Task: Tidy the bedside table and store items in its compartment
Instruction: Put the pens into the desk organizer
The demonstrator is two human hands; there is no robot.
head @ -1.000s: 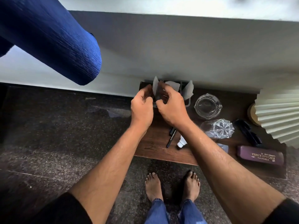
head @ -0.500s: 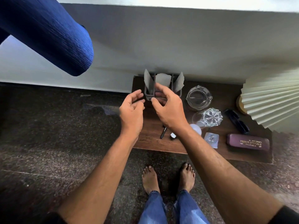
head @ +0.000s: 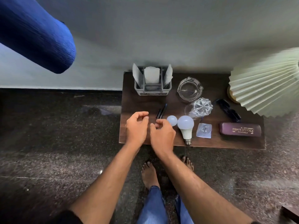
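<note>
The dark wooden bedside table stands against the wall. At its back left is a grey organizer with white tissues in it. My left hand hovers over the table's front left, fingers loosely curled, holding nothing. My right hand is beside it, fingers curled, just left of a small white bulb. A larger white bulb lies to the right. A dark pen lies just beyond my right fingers.
A glass ashtray, a cut-glass piece, black sunglasses, a small clear packet and a maroon spectacle case lie on the right. A pleated lampshade overhangs the right end. A blue bolster juts in upper left.
Both hands have let go of the tissues in the organizer and pulled back toward the table's front edge. The view has drawn back, so both bulbs now show.
</note>
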